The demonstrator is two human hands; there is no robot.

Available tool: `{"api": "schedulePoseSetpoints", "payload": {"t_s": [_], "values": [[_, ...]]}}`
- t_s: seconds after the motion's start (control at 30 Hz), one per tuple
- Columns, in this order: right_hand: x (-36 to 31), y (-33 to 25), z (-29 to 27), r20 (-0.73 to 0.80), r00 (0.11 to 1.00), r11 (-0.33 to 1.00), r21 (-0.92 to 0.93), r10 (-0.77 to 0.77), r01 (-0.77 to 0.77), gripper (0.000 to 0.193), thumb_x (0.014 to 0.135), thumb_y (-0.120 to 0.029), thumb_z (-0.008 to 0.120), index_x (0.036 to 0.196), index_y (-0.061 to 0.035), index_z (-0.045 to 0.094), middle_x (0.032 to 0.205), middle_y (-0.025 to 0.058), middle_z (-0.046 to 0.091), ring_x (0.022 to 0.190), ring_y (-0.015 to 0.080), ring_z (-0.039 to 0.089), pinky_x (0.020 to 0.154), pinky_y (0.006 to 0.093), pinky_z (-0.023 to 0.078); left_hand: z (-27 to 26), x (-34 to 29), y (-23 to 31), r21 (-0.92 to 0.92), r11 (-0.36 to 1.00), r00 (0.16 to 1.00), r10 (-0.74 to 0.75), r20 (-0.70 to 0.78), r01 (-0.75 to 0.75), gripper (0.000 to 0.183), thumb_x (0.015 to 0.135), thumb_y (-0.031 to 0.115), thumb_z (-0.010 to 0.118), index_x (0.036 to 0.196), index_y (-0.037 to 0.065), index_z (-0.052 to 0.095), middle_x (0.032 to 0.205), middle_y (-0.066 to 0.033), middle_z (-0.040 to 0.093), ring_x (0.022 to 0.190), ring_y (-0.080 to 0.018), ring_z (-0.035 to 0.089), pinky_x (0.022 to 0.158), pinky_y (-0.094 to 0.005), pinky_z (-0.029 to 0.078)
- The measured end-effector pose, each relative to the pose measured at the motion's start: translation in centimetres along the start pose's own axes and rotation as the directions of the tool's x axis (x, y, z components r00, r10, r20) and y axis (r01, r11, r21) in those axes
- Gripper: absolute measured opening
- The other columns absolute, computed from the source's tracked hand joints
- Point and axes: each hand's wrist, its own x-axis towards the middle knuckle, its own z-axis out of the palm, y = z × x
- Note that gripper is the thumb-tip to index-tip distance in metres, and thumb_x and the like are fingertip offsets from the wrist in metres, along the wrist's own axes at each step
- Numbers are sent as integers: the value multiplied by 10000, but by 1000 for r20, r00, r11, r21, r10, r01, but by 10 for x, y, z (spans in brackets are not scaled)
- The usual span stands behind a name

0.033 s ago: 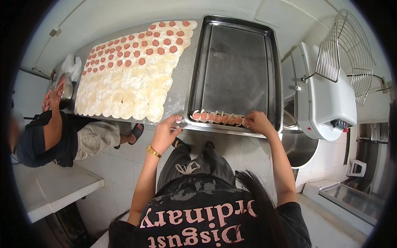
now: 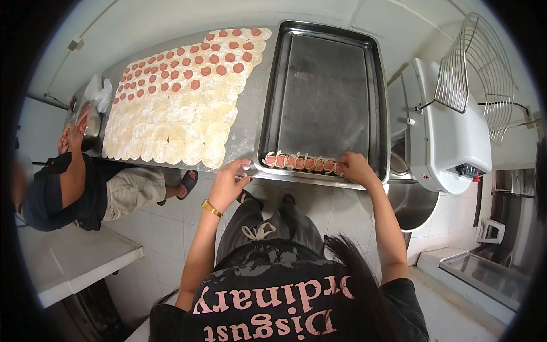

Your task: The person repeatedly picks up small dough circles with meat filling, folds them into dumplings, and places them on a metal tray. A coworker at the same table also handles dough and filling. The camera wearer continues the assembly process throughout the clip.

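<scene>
A dark metal baking tray [image 2: 325, 85] lies on the steel table. Along its near edge runs a row of small dough rolls with pink sausage slices [image 2: 299, 162]. My right hand [image 2: 356, 169] rests on the right end of that row, fingers pinched on the last roll. My left hand [image 2: 231, 183], with a gold bracelet at the wrist, is by the tray's near left corner, fingers apart and holding nothing. Left of the tray, several flat dough rounds [image 2: 171, 131] cover the table, the far ones topped with sausage slices [image 2: 211, 57].
Another person [image 2: 68, 194] bends over the table's left end with hands raised. A white mixer machine [image 2: 450, 131] with a raised wire guard [image 2: 478, 68] and a steel bowl [image 2: 410, 199] stands to the right. A white counter [image 2: 68, 256] is at lower left.
</scene>
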Motion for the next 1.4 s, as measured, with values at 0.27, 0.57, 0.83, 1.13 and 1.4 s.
{"api": "schedulePoseSetpoints", "payload": {"t_s": [0.27, 0.57, 0.83, 1.13, 1.4], "values": [[8, -1, -12, 57, 997, 994, 95, 43, -49, 293, 773, -56, 592, 1050, -66, 690, 1014, 172, 643, 936, 362, 608, 828, 406, 480, -3, 13, 2, 49, 999, 1000, 0, -7, 0, 409, 760, 35, 709, 1147, 24, 576, 1036, -150, 639, 883, -260, 663, 743, -334, 552], [6, -6, -2, 47, 994, 983, 165, -95, 86, 352, 763, 27, 553, 1072, -89, 673, 1029, 114, 648, 917, 320, 621, 805, 399, 486, 6, 34, 29, 341, 886, 949, 298, 104, -315, 732, 633, 162, 809, 1284, 117, 479, 1388, -90, 412, 1323, -341, 340, 1080, -434, 337], [5, -1, 4, -53, 994, 986, 132, -94, 100, 300, 751, -4, 578, 1029, -55, 678, 1006, 154, 637, 899, 343, 616, 785, 404, 485, 34, 60, 46, 282, 799, 843, 461, 278, -530, 759, 643, 211, 804, 1302, 70, 455, 1384, -118, 419, 1319, -335, 351, 1081, -433, 332], [3, 5, 4, -69, 998, 983, 183, -5, 18, 258, 760, -39, 630, 1013, -18, 676, 985, 157, 640, 869, 329, 627, 769, 373, 480, 102, 116, 85, 177, 734, 651, 430, 625, -655, 835, 629, 288, 808, 1330, 41, 429, 1304, -140, 486, 1182, -322, 482, 1001, -369, 410], [-6, -5, 14, -182, 983, 988, 153, 30, -2, 244, 769, -25, 575, 984, -26, 692, 981, 170, 641, 860, 352, 618, 783, 398, 477, 122, 126, 88, 207, 752, 605, 301, 737, -626, 680, 595, 300, 821, 1166, 40, 559, 1085, -122, 597, 993, -309, 593, 846, -391, 487]]}}
